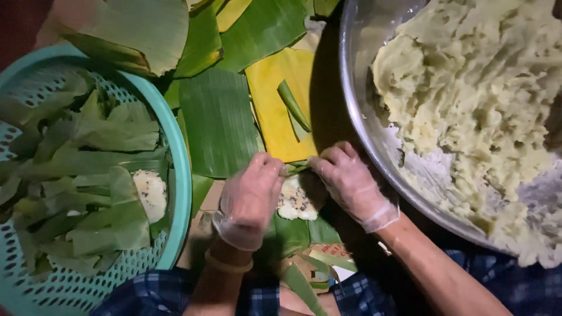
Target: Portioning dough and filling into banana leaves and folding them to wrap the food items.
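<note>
Left hand (250, 196) and right hand (350, 184), gloved, fingers pinching a leaf strip (297, 168) over the filling lump (297, 202), keeping the wrap taut. Metal bowl (357, 111) of mash sits just beside the right hand, within reach.

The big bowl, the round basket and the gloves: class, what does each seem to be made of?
Bowl: probably steel, with a shiny grey reflective wall.
Basket: likely plastic, matt teal with moulded holes.
Gloves on left hand and right hand: thin clear plastic film, wrinkled.
</note>
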